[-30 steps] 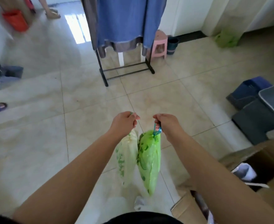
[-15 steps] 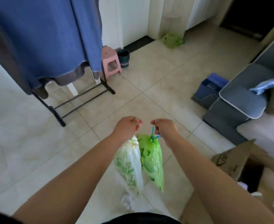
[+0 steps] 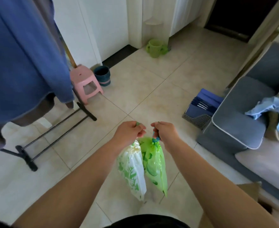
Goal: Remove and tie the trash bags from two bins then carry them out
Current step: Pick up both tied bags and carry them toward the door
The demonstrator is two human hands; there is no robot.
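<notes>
Your left hand (image 3: 128, 133) is clenched on the white bag (image 3: 132, 170), your right hand (image 3: 165, 133) on the green bag (image 3: 155, 167); both thin, crinkled bags hang touching over glossy floor tiles (image 3: 143, 96). Open floor runs ahead between clothes rack (image 3: 58, 124) and padded grey sofa (image 3: 234, 122).

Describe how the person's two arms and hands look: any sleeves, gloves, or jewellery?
Both forearms are bare up to the frame's lower edge, so no sleeves show. The left hand and the right hand wear no gloves. No watch, bracelet or ring is visible on either. Some dark clothing shows at the bottom edge, between the arms.
</notes>
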